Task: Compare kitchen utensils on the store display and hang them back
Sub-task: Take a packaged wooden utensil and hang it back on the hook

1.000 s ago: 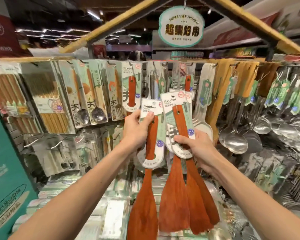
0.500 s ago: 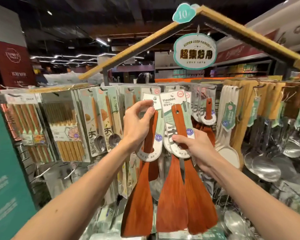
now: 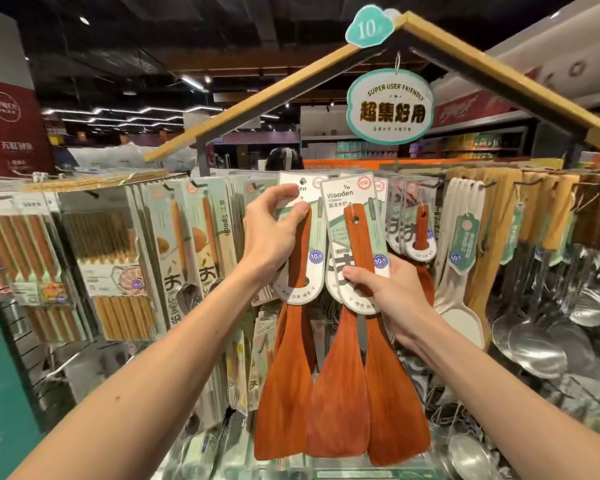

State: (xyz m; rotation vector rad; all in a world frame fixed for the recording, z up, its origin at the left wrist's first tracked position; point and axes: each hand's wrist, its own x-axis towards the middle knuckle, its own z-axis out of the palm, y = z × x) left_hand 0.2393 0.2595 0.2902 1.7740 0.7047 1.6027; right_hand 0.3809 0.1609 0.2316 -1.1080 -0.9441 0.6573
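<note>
My left hand (image 3: 274, 233) pinches the top of one carded reddish-brown wooden turner (image 3: 284, 386), its card raised to the top row of display hooks. My right hand (image 3: 392, 299) grips two more carded wooden turners (image 3: 364, 393) by the lower part of their cards, held side by side just right of the first. All three blades hang down in front of the rack. Another wooden turner (image 3: 420, 233) hangs on a hook behind and to the right.
Packs of chopsticks (image 3: 101, 254) and carded spoons (image 3: 194, 244) hang at the left. White rice paddles (image 3: 461, 258), bamboo spatulas (image 3: 499, 216) and steel ladles (image 3: 534, 344) hang at the right. A roof-shaped frame with an oval sign (image 3: 390, 107) spans above.
Both hands have risen with the turners toward the top hook row, and my view has tilted upward. The left hand's turner now sits with its card top at hook height.
</note>
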